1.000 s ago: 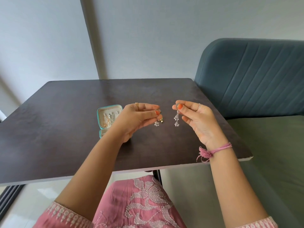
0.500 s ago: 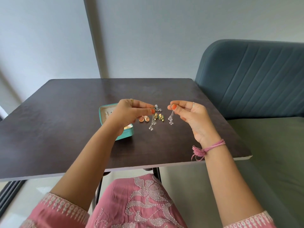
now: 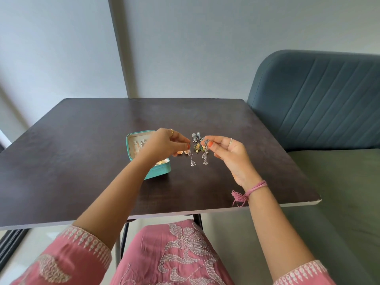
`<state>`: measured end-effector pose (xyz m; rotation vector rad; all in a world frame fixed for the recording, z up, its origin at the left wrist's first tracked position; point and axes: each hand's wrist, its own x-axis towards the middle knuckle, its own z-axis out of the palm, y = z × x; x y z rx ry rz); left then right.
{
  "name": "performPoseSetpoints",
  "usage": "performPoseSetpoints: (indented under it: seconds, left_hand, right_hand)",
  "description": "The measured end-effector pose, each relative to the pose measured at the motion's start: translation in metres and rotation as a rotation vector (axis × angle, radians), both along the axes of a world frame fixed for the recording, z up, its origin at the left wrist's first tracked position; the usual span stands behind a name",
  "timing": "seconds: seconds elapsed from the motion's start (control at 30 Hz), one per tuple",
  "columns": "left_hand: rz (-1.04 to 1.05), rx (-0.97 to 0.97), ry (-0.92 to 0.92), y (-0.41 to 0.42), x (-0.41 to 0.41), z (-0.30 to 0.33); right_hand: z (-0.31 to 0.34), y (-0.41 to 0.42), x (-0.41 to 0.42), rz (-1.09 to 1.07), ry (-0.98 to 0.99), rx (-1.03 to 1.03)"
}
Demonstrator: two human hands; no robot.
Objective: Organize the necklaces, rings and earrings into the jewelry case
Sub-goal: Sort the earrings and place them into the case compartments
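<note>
Teal jewelry case (image 3: 159,174), cream lining; dark brown table (image 3: 82,161); pink embroidered sleeve (image 3: 86,243); blue-grey ribbed sofa (image 3: 318,103).

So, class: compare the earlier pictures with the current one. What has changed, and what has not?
Both hands drew closer together: the left hand and right hand each still pinch a silver dangling earring. The open teal jewelry case stays on the table.
</note>
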<state>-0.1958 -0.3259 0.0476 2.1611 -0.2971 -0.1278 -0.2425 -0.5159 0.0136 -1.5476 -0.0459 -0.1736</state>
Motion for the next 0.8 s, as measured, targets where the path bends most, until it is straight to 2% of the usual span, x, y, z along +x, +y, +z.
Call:
performPoseSetpoints:
  seconds: [0.43,0.67,0.8]
  left_hand:
    - [-0.130,0.367,0.007,-0.003,0.028,-0.010]
    - [-0.177,0.654,0.011,-0.010,0.044,-0.015]
    - [-0.208,0.733,0.015,-0.013,0.051,-0.016]
  right_hand:
    - [-0.021,0.014,0.013,0.044,0.013,-0.287]
    - [-0.035,0.021,0.035,0.012,0.148,-0.380]
    - [-0.044,0.024,0.051,-0.001,0.219,-0.449]
